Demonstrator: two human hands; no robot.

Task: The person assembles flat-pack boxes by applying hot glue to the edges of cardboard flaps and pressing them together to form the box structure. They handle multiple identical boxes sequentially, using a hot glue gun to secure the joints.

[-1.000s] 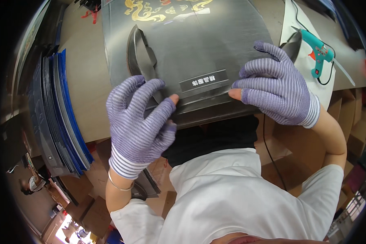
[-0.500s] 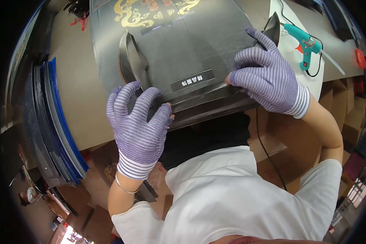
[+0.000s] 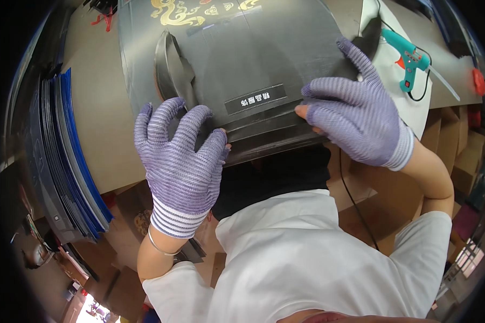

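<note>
A dark grey, glossy box blank [image 3: 275, 64] with a gold pattern and a small black label lies in front of me. Its side flaps stand up, bent, and its near edge has a folded flap [image 3: 269, 125]. My left hand [image 3: 180, 153], in a purple-and-white striped knit glove, curls over the near left corner, its bare thumb tip at the folded edge. My right hand [image 3: 358, 113], gloved alike, grips the near edge by the right corner between thumb and fingers; one finger stretches toward the right side flap. The undersides of both grips are hidden.
A teal glue gun [image 3: 407, 59] with a black cord lies at the right on a white board [image 3: 385, 72]. Dark and blue sheets [image 3: 70, 156] stand stacked at the left. Brown cartons [image 3: 463, 156] are below the table at the right. A black-and-red tool [image 3: 105, 16] lies far left.
The box blank has shifted slightly away from me in view. My right hand has moved a little down and tilted; my left has slid slightly left, staying at its corner.
</note>
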